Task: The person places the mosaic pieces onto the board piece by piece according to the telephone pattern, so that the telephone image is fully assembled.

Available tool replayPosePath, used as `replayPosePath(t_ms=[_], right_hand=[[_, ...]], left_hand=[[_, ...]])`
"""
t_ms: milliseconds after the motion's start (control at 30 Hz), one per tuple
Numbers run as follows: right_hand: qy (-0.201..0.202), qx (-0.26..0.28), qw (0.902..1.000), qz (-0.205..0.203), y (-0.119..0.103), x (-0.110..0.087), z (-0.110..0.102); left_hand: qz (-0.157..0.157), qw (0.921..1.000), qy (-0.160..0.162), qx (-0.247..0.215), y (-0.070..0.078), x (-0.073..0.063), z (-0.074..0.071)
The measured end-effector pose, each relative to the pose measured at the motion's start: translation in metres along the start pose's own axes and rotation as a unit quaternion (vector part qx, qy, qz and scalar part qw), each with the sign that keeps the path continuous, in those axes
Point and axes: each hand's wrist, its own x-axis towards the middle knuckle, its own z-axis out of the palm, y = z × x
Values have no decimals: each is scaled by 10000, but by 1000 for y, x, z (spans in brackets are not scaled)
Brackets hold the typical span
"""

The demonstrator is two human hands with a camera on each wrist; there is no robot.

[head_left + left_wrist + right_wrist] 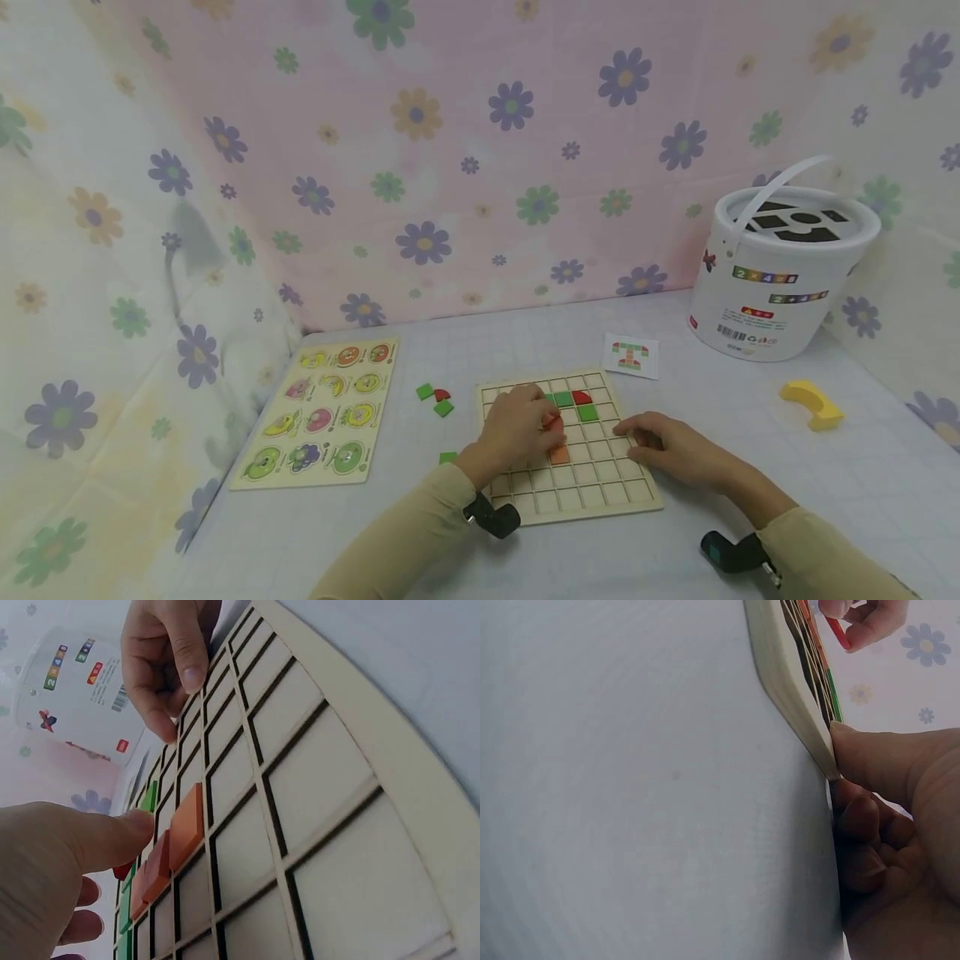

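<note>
A wooden grid board (600, 473) lies in front of me with several coloured pieces in its cells. Among them are a green square (587, 412), a red quarter-circle (581, 397) and an orange square (559, 454). Over the pieces, my left hand (517, 425) pinches a small red piece (838, 632) between thumb and fingers; its full shape is hidden. My right hand (678, 450) grips the board's right edge. In the right wrist view its thumb (877, 757) presses on the rim, and the other fingers curl below it.
Left of the grid are loose green squares (425, 391), a red quarter-circle (442, 394) and a fruit puzzle board (375, 400). A pattern card (651, 358) lies behind the grid. Farther right stand a white bucket (780, 292) and a yellow arch block (813, 404).
</note>
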Motion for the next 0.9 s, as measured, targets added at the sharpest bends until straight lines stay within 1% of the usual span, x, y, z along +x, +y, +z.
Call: replayPosePath(t_ms=[67,200,300,500,600,733,900], right_hand=[[-2,10,10000,0,0,0,0],[-4,-8,10000,-18,0,0,0],[7,-32,10000,-36,0,0,0],[24,-82,10000,-49,-1,0,-1],[13,-73,10000,-47,-2,-1,-1],[9,-92,9999,-49,-2,-1,-1],[43,-133,9999,-81,0,-1,0]], left_hand=[[80,9999,46,-65,2,2,0],[192,9994,-193,-220,8,6,2],[239,9988,-356,-249,13,7,5],[282,9989,-341,-121,18,4,7],[252,9990,-336,-124,19,3,7],[217,9988,-402,-154,21,3,6],[182,9987,-462,-76,23,2,4]])
